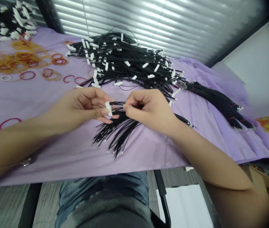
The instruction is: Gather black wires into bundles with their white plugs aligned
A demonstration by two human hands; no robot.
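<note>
Between the thumb and fingers of my left hand [90, 106] is a small white plug connector [109, 108]. Thin black wires run from the connector to my right hand [146, 109], which pinches one or more of them close to it. Under both hands lies a fanned bunch of loose black wires [117, 136] with shiny metal tips. Just behind is a big heap of black wires with white connectors [129, 60]. How far each wire sits inside the connector is too small to tell.
Red and yellow rubber bands [24, 60] lie scattered at the left on the purple cloth [77, 158]. Tied bundles of black wire [217, 101] rest at the right. More white-connector wires [18, 19] are piled at the far left. Window blinds [148, 22] stand behind the table.
</note>
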